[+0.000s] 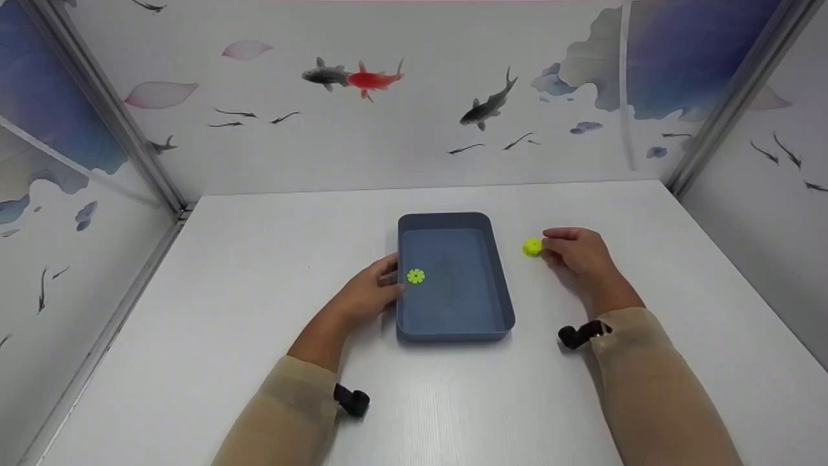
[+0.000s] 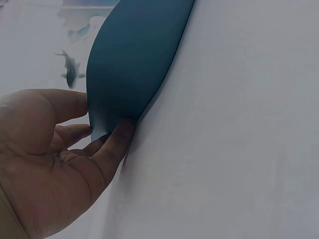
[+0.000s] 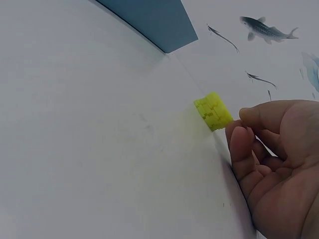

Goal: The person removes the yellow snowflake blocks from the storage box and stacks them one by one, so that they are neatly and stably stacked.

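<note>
Hands at rest on white table (image 1: 259,259), one each side of blue-grey tray (image 1: 453,330).

Left hand (image 1: 365,294): lies against the tray's left wall, near the front half. Left wrist view shows thumb above the rim and fingertips (image 2: 119,134) touching the outer wall low down; fingers only loosely bent, palm open, not clamped round the wall. Hand holds nothing.

Right hand (image 1: 579,252): on the table to the right of the tray, well apart from it. Fingers curl inward toward a small yellow-green block (image 1: 532,247) that sits on the table just at the fingertips. Right wrist view: block (image 3: 213,111) stands on the surface, ribbed side facing the camera, thumb and forefinger tips (image 3: 239,144) right beside it. Contact: cannot tell; no grip closed on it, hand relaxed.

Inside the tray: one flat yellow-green gear-shaped disc (image 1: 416,276), lying on the floor close to the left wall, just beside the left hand's fingers but with the wall between them.

Surroundings: white panels printed with fish (image 1: 362,77) and blue washes on three sides. Both forearms in beige sleeves (image 1: 653,382), a black wrist mount (image 1: 579,334) on each.
</note>
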Demonstrator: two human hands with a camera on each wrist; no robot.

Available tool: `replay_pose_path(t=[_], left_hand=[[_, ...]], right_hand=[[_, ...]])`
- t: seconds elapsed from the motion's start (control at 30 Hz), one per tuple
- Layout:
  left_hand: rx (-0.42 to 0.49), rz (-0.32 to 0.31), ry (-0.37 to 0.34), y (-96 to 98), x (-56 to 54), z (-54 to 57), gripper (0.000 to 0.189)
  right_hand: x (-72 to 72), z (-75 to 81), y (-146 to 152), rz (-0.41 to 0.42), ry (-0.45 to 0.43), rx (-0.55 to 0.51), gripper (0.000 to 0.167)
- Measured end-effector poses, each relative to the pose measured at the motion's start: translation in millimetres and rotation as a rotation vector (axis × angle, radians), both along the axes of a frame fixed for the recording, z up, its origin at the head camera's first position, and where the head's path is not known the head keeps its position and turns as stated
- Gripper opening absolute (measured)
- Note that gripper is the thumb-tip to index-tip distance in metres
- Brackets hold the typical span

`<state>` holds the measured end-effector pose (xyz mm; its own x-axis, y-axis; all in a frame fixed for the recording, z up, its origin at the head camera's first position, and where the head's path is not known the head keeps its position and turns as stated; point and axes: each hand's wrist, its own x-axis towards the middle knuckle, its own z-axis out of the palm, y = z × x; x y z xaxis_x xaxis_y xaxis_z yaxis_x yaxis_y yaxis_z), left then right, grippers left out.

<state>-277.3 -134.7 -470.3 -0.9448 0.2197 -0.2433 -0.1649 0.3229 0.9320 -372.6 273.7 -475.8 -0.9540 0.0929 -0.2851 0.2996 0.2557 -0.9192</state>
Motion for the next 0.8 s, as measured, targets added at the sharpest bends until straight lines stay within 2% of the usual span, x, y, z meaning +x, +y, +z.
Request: replay_pose_path(t=[0.2,0.37,0.53,0.8], left_hand=[[0.006,-0.001,-0.006,-0.6,-1.1,-1.0,0.072],[-0.006,0.003,-0.009,0.0,-1.0,-0.4,0.072],[-0.018,0.004,-0.006,0.4,-0.2,0.4,0.072],[-0.011,0.007,-0.006,0.3,-0.4,0.1,0.072]], right_hand=[[0.5,1.0,-1,-0.040,-0.019,-0.044,0.041],[2.0,9.5,-6,-0.026,0.046,0.002,0.044],[5.7,22.7,-21,0.011,0.106,-0.046,0.044],[19.4,43.8,-49,0.138,0.172,-0.144,0.031]])
